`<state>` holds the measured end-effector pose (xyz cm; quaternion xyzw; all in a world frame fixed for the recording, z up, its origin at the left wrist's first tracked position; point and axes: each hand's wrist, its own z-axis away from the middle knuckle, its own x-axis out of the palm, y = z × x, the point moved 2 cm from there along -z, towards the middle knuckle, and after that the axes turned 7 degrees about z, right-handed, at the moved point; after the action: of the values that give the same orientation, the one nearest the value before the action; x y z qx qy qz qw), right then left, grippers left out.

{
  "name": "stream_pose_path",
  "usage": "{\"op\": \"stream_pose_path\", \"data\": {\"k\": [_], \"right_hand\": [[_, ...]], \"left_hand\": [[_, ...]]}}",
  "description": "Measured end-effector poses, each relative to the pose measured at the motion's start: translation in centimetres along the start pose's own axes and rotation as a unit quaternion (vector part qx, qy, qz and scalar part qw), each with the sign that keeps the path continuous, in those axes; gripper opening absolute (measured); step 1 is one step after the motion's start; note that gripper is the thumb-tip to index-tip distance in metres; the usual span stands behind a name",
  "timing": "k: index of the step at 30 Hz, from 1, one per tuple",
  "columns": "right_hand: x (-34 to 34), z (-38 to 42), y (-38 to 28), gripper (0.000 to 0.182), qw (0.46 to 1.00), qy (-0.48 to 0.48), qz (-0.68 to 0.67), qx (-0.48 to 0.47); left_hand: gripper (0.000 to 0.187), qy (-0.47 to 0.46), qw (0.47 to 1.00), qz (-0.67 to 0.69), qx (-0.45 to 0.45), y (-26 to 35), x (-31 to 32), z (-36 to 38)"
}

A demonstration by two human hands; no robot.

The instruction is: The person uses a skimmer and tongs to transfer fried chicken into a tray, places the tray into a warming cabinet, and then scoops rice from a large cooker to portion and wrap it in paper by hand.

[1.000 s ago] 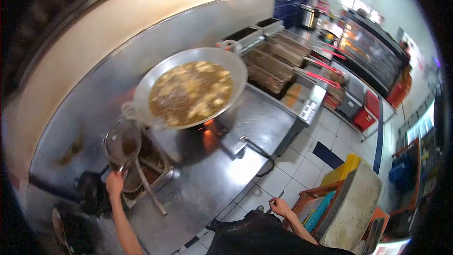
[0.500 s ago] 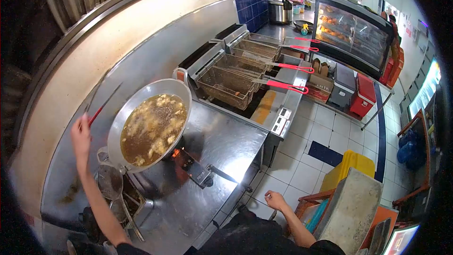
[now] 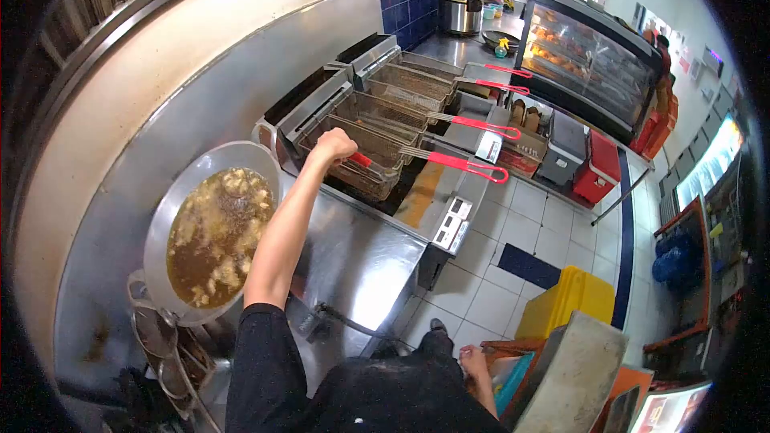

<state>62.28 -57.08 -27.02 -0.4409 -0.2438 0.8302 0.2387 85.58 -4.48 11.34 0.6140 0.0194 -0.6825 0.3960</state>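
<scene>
My left hand (image 3: pixel 335 145) is closed around red-handled tongs (image 3: pixel 361 159) above the nearest fryer basket (image 3: pixel 365 180). The metal ends of the tongs blend into the basket mesh and are hard to make out. Behind my left forearm, a wide metal wok (image 3: pixel 158 228) holds bubbling brown oil with pale, golden pieces of food (image 3: pixel 228 273) floating in it. My right hand (image 3: pixel 474 361) hangs low by my body beside a wooden rack, its fingers curled in and nothing visible in them.
More fryer baskets with red handles (image 3: pixel 469 167) stick out over the fryer edge. A strainer (image 3: pixel 154 329) stands below the wok. To my right are a yellow bin (image 3: pixel 568 301) and a worn flat-topped surface (image 3: pixel 571 369). A glass food display (image 3: pixel 589 56) stands at the back.
My left hand has swung from beyond the wok to the right, over the fryer, carrying the tongs. My right hand has dropped slightly closer to my body. The view has shifted.
</scene>
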Motion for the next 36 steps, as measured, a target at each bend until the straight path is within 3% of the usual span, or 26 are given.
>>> {"op": "stream_pose_path", "data": {"k": [3, 4, 5, 6, 7, 8, 9, 11, 12, 15, 18, 21, 23, 24, 25, 28, 29, 30, 31, 32, 33, 34, 35, 36], "right_hand": [[-0.8, -2.9, 1.3, 0.016, 0.994, 0.021, 0.079, -0.078], [-1.3, -4.0, 1.0, 0.016, 0.992, 0.011, 0.088, -0.090], [-2.0, -5.5, 0.9, 0.016, 0.992, -0.011, 0.085, -0.098], [-2.9, -7.2, 0.8, 0.015, 0.990, -0.035, 0.087, -0.107], [-3.3, -9.1, 1.3, 0.015, 0.985, -0.053, 0.107, -0.127], [-3.2, -11.3, 2.4, 0.016, 0.989, -0.058, 0.070, -0.113], [-3.0, -13.5, 2.9, 0.016, 0.991, -0.072, 0.036, -0.104], [-3.8, -16.1, 1.5, 0.018, 0.986, -0.150, -0.003, -0.075], [-3.6, -17.7, 1.4, 0.019, 0.981, -0.188, -0.004, -0.051], [-3.2, -20.5, 3.7, 0.021, 0.955, -0.295, 0.003, 0.017], [-4.6, -21.0, 3.2, 0.019, 0.919, -0.359, 0.150, -0.058], [-4.5, -20.6, 3.6, 0.042, 0.897, -0.422, 0.131, -0.014], [-3.3, -19.8, 4.2, 0.061, 0.882, -0.458, 0.113, 0.021], [-1.3, -19.9, 4.6, 0.059, 0.914, -0.387, 0.116, 0.034], [-0.4, -19.1, 3.6, 0.059, 0.914, -0.387, 0.116, 0.031], [4.4, -15.0, -1.4, 0.054, 0.927, -0.361, 0.096, -0.030], [7.3, -13.7, -2.1, 0.042, 0.936, -0.348, 0.058, -0.006], [9.0, -12.9, -2.2, 0.032, 0.945, -0.327, 0.022, 0.020], [8.8, -11.6, -3.0, 0.022, 0.953, -0.298, -0.015, 0.044], [9.2, -10.1, -3.8, 0.026, 0.944, -0.325, 0.054, 0.013], [10.3, -7.2, -6.3, 0.031, 0.928, -0.354, 0.117, -0.017], [11.3, -6.1, -7.1, 0.030, 0.910, -0.380, 0.161, -0.044], [12.5, -5.1, -7.5, 0.030, 0.888, -0.406, 0.206, -0.068], [13.5, -4.3, -8.4, 0.029, 0.884, -0.403, 0.196, -0.132]], "left_hand": [[0.029, 0.038, 0.999, 0.004, -0.037, 1.1, 3.6, -1.6], [0.031, 0.024, 0.999, 0.019, -0.024, 0.5, 5.2, -3.9], [0.036, -0.032, 0.994, 0.082, -0.066, 2.5, 4.5, -1.8], [0.041, 0.045, 0.998, 0.015, 0.034, 3.4, 5.2, -1.9], [0.044, 0.091, 0.993, -0.025, 0.074, 4.8, 5.0, -0.8], [0.046, 0.096, 0.991, 0.005, 0.090, 6.0, 4.7, 0.4], [0.046, 0.062, 0.986, 0.030, 0.154, 7.4, 3.3, 4.1], [0.036, 0.096, 0.921, 0.129, 0.354, 7.8, 1.4, 11.8], [0.037, 0.046, 0.913, 0.157, 0.375, 7.6, -0.1, 15.9], [0.040, 0.030, 0.944, 0.120, 0.305, 5.4, -3.1, 26.6], [0.041, 0.125, 0.970, 0.078, 0.194, 0.2, -5.1, 35.2], [0.040, 0.203, 0.974, 0.091, 0.053, -6.5, -6.6, 42.2], [0.039, 0.280, 0.958, 0.068, -0.020, -13.0, -7.3, 46.6], [0.037, 0.309, 0.942, 0.086, -0.095, -16.4, -8.0, 48.8], [0.035, 0.335, 0.922, 0.103, -0.167, -19.9, -8.3, 51.0], [0.032, 0.401, 0.861, -0.018, -0.313, -33.2, -6.9, 58.7], [0.032, 0.372, 0.839, -0.030, -0.395, -38.3, -5.7, 61.8], [0.031, 0.379, 0.827, -0.070, -0.410, -43.7, -3.2, 65.1], [0.035, 0.314, 0.821, -0.073, -0.471, -47.6, -0.6, 68.4], [0.040, 0.199, 0.850, -0.060, -0.484, -55.2, 4.0, 72.1], [0.048, 0.208, 0.763, 0.257, -0.556, -52.6, 4.6, 73.0], [0.053, 0.134, 0.776, 0.365, -0.497, -56.8, 8.7, 74.9], [0.052, 0.226, 0.582, 0.702, -0.344, -55.0, 10.4, 74.8], [0.051, 0.249, 0.558, 0.716, -0.338, -53.4, 10.5, 73.5]]}}
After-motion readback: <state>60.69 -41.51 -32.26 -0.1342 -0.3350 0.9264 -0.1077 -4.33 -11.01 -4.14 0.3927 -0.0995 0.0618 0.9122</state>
